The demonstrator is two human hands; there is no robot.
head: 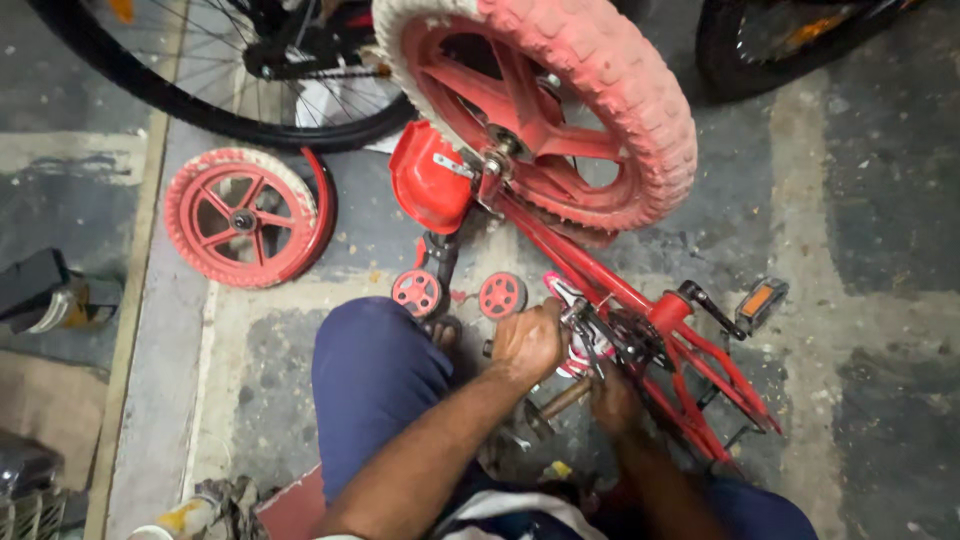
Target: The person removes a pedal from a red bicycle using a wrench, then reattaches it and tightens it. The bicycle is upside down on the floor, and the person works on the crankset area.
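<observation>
A small red child's bicycle frame lies upside down on the floor, its pink-tyred wheel up at the top. My left hand is closed around a metal tool or part beside the chain area. My right hand grips low on the frame near the crank, partly hidden by the frame tubes. A black pedal with an orange reflector sticks out to the right. Two little red training wheels sit just beyond my knee.
A loose red wheel lies on the concrete at left. A large black spoked bicycle wheel stands behind it, another black tyre at top right. A wooden-handled tool lies between my hands. Dark objects sit at the left edge.
</observation>
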